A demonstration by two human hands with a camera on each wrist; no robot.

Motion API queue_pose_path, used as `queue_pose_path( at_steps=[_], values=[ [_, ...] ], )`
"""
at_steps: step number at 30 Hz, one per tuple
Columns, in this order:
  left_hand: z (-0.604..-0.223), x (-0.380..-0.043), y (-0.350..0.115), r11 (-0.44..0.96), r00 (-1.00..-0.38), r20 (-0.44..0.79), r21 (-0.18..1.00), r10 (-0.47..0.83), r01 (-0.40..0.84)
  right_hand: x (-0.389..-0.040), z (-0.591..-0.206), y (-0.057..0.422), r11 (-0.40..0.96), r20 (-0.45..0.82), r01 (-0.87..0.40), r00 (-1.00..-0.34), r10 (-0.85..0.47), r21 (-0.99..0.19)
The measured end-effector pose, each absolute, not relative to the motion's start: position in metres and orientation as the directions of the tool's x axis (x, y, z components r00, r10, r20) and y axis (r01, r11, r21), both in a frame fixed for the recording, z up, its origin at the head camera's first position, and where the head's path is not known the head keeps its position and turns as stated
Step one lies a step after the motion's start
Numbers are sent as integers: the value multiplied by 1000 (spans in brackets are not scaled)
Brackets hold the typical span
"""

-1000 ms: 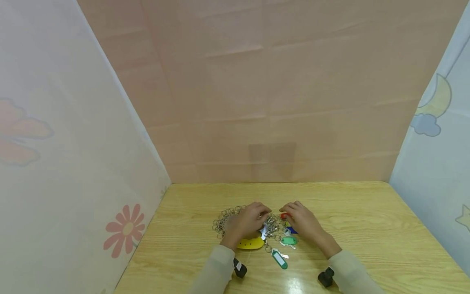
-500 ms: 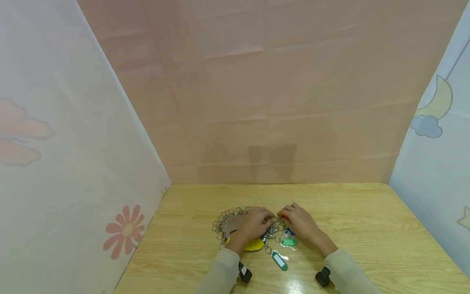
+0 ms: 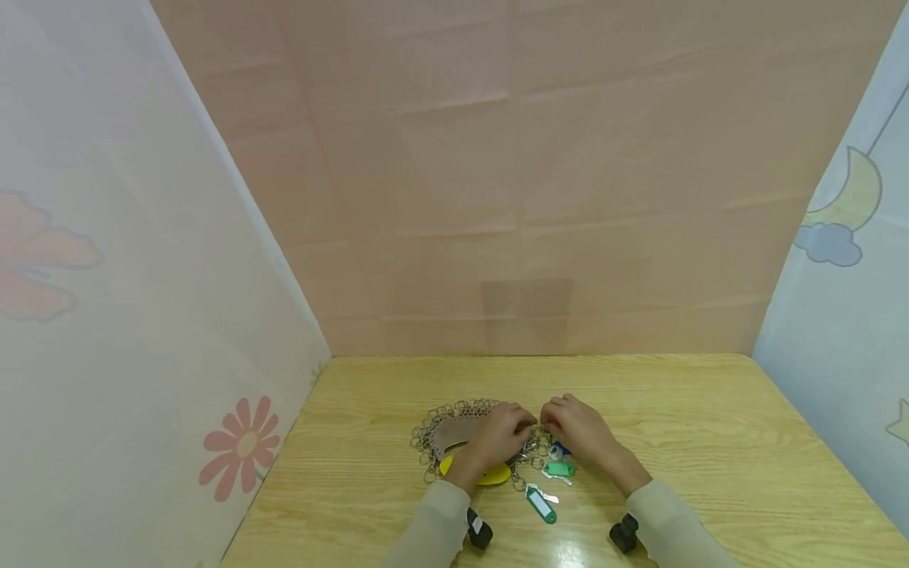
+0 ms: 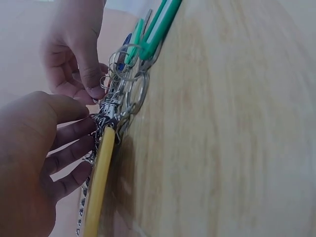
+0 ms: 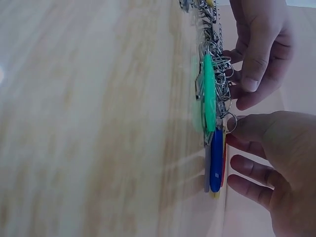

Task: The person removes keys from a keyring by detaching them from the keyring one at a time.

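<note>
A heap of key rings and clasps (image 3: 429, 434) lies on the table, fringing a flat brown piece (image 3: 454, 430). My left hand (image 3: 500, 432) reaches over it, thumb and forefinger meeting at the metal parts; the exact part is mostly hidden. Facing it, my right hand (image 3: 581, 430) pinches a small key ring (image 5: 232, 122) between thumb and fingers. Below the hands lie a green key tag (image 3: 559, 468) with a key and a darker green tag (image 3: 541, 503) with a white label. Beside the right fingers is a blue tag (image 5: 216, 160), with a red tag (image 5: 224, 165) partly hidden behind.
A yellow curved plate (image 3: 493, 475) with holes lies under my left wrist. The wooden table (image 3: 682, 410) runs back to a tan cloth wall (image 3: 426, 197). Pale printed sheets (image 3: 156, 260) stand at both sides. A dark camera sits on each wrist.
My left hand has moved right, uncovering more of the brown piece and yellow plate. My right hand has shifted slightly left and now covers the red tag in the head view.
</note>
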State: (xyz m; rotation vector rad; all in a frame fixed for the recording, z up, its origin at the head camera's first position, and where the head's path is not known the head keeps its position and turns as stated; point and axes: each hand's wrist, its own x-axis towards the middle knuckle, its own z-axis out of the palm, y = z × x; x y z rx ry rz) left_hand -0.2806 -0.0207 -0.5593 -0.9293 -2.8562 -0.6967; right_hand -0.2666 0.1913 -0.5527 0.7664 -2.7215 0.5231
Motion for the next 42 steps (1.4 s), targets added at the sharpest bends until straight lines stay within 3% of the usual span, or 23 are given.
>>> queue_pose_path(
  at_steps=[8,19,32,42],
  values=[
    [-558,-280,-21,702,-835,167,470,524,534,-263,-552,192,801,384,-534,-823,-418,-272],
    [-560,-280,-20,672,-818,213,481,534,563,-263,-548,189,786,417,-560,-800,-431,-263],
    [-557,-282,-20,626,-846,171,602,504,495,-263,-542,183,763,463,-588,-774,-432,-269],
    [-557,-282,-19,628,-851,163,608,500,485,-261,-542,180,759,478,-579,-778,-407,-297]
  ],
)
